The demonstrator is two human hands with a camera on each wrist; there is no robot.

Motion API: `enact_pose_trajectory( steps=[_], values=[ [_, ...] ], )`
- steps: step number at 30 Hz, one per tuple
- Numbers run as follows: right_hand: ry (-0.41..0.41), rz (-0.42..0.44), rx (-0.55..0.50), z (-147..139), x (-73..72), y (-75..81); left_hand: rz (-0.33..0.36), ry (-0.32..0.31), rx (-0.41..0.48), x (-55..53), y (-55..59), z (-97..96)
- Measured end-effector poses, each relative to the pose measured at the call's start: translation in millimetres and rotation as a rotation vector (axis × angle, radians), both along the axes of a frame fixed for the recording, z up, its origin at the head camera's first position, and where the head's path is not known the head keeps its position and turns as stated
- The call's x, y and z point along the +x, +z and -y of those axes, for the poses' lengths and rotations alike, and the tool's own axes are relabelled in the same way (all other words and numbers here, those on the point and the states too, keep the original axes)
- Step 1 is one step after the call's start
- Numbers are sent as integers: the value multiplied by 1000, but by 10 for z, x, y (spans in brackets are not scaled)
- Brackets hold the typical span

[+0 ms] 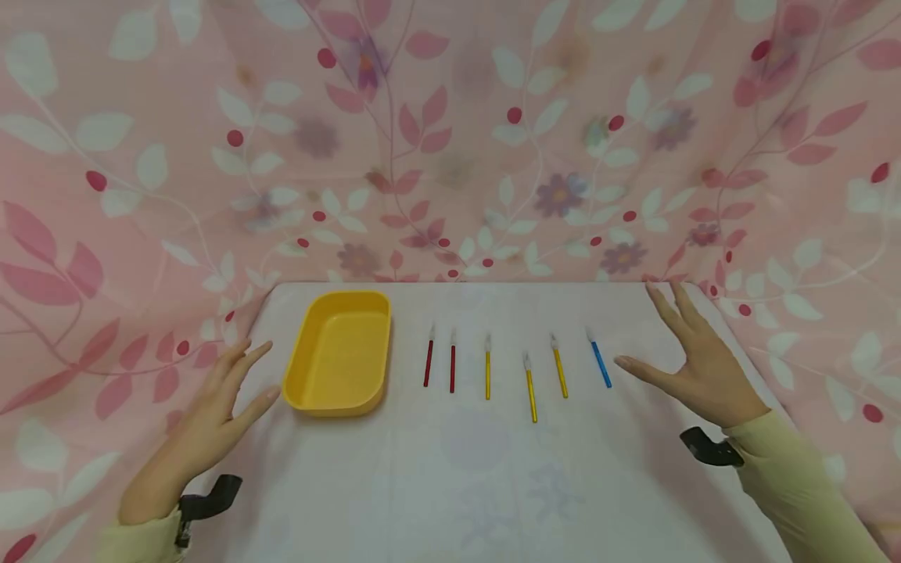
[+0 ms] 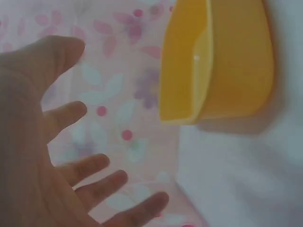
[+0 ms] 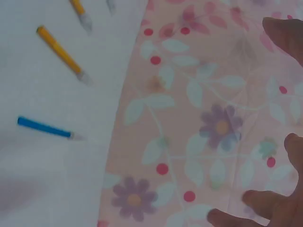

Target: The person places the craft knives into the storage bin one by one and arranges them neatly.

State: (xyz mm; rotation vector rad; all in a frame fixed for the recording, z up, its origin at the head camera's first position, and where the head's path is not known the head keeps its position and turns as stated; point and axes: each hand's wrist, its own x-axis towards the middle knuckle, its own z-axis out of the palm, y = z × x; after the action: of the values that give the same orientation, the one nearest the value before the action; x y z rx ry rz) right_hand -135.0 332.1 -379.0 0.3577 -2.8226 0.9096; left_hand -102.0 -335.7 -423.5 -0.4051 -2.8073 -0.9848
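A yellow plastic tub stands at the left of the table. My left hand hovers beside its left wall with fingers spread and holds nothing; the left wrist view shows a gap between the fingertips and the tub. Slim craft knives with pale, pointed tips lie in a loose row: two red knives, three yellow knives and one blue knife. My right hand, also spread and holding nothing, is nearest the blue knife, thumb tip just to its right.
White cloth covers the table, whose far edge meets a pink floral curtain. That curtain also hangs along both sides. A black wrist mount sits at my left cuff, another mount at my right.
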Motion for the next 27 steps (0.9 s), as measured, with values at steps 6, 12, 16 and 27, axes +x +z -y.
enact_pose_trajectory(
  steps=[6, 12, 16, 27],
  values=[
    [86, 36, -156, 344, -118, -1, 52, -30, 37, -227, -277, 117],
    [173, 89, -336, 631, -340, -34, 150, -70, 118, -395, -449, 186],
    [233, 138, -446, 824, -515, -101, 196, -69, 148, -446, -477, 197],
    [265, 283, -647, 1399, -818, -313, 277, -91, 161, -513, -526, 180]
  ],
)
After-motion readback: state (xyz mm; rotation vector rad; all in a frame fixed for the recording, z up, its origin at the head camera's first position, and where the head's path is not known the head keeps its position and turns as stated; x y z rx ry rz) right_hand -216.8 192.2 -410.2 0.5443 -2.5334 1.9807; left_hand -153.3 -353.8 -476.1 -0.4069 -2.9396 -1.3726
